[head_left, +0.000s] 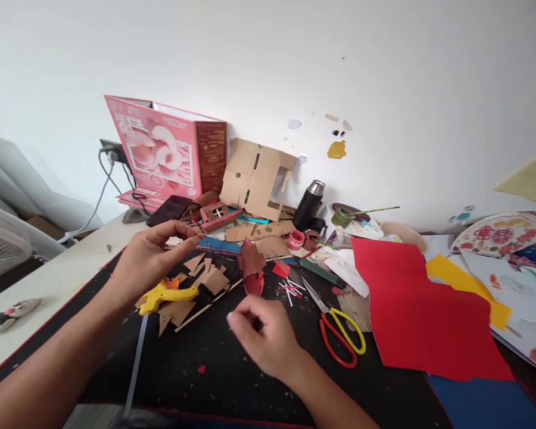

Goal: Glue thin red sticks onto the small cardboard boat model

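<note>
My left hand point(161, 253) is raised over the left of the black mat, its thumb and fingers pinching a small, thin red-and-dark piece point(201, 234). Too little of that piece shows to name its kind. My right hand point(265, 333) hovers above the mat at the front middle, fingers curled and thumb against them; whatever it may hold is hidden. Just beyond it lies a reddish-brown painted cardboard boat point(252, 265). A yellow glue gun point(167, 295) with a clear glue stick is under my left wrist. Scissors point(337, 328) with red and yellow handles lie open to the right.
Cardboard scraps point(212, 279) and a thin wooden stick point(201, 313) lie left of the boat. White and red paper strips point(291, 289) sit to its right. Behind stand paint jars point(295, 240), a black thermos point(309, 205) and a pink box point(165, 149). Red paper point(429, 316) covers the right side.
</note>
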### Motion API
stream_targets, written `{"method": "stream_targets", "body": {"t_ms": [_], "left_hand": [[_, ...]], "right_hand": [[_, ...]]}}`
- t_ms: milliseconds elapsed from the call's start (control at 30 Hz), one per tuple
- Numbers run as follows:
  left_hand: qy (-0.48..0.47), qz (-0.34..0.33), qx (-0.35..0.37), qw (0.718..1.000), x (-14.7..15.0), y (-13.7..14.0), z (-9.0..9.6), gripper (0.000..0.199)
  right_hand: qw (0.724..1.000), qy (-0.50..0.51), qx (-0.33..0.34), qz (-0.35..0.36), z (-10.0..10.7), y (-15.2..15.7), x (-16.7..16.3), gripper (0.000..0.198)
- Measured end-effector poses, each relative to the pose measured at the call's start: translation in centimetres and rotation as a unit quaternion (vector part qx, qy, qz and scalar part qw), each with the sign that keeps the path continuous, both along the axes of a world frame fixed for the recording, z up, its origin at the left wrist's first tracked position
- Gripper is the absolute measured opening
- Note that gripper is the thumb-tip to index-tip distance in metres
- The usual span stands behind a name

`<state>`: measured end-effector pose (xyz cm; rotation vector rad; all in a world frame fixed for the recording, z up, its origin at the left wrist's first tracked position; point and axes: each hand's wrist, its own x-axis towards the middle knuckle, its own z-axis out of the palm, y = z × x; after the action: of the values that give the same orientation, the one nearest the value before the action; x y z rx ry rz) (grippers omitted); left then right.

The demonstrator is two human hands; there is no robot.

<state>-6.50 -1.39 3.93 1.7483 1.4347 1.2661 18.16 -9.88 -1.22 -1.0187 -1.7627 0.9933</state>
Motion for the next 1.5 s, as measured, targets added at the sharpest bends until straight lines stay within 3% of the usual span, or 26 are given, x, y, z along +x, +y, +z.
{"method": "stream_targets", "body": {"t_ms": [100, 200, 367, 533, 733, 900, 1000, 1300, 1400, 1500], "left_hand": [[0.016, -0.028, -0.018, 0.999, 0.1, -0.5, -0.8, 0.035], [0.036, -0.058, -0.032, 0.997, 0.6, -1.0, -1.3, 0.036], [0.056, -0.073, -0.040, 0.995, 1.2, -1.2, -1.9, 0.037], [0.072, -0.089, -0.040, 0.993, 1.8, -1.2, -2.7, 0.038], [0.069, -0.126, -0.057, 0.988, 3.5, -1.6, -2.8, 0.037], [0.077, -0.149, -0.050, 0.985, 5.0, -1.9, -2.8, 0.038], [0.083, -0.162, -0.042, 0.982, 5.6, -1.9, -2.7, 0.039], [0.074, -0.202, -0.021, 0.976, 6.7, -1.9, -2.5, 0.034], [0.064, -0.190, -0.015, 0.980, 7.3, -2.1, -2.1, 0.035], [0.046, -0.195, -0.029, 0.979, 7.8, -2.2, -1.7, 0.035]], "right_hand": [[0.998, -0.041, 0.008, 0.046, -1.1, -1.4, -0.7, 0.027], [0.996, -0.076, 0.016, 0.047, -1.5, -1.9, -0.4, 0.023], [0.993, -0.094, -0.001, -0.068, -1.0, -0.5, 2.8, 0.030], [0.972, -0.132, -0.017, -0.196, -0.7, 0.4, 9.4, 0.033], [0.910, -0.338, -0.072, -0.230, 0.5, -2.4, 16.0, 0.027], [0.848, -0.477, -0.116, -0.202, 0.6, -4.2, 17.1, 0.037], [0.830, -0.511, -0.109, -0.198, 0.1, -4.5, 17.0, 0.039], [0.836, -0.498, -0.060, -0.223, -1.3, -4.4, 17.0, 0.021], [0.862, -0.451, -0.031, -0.231, -1.9, -4.5, 17.2, 0.015], [0.908, -0.331, -0.045, -0.255, -2.3, -4.5, 17.6, 0.011]]}}
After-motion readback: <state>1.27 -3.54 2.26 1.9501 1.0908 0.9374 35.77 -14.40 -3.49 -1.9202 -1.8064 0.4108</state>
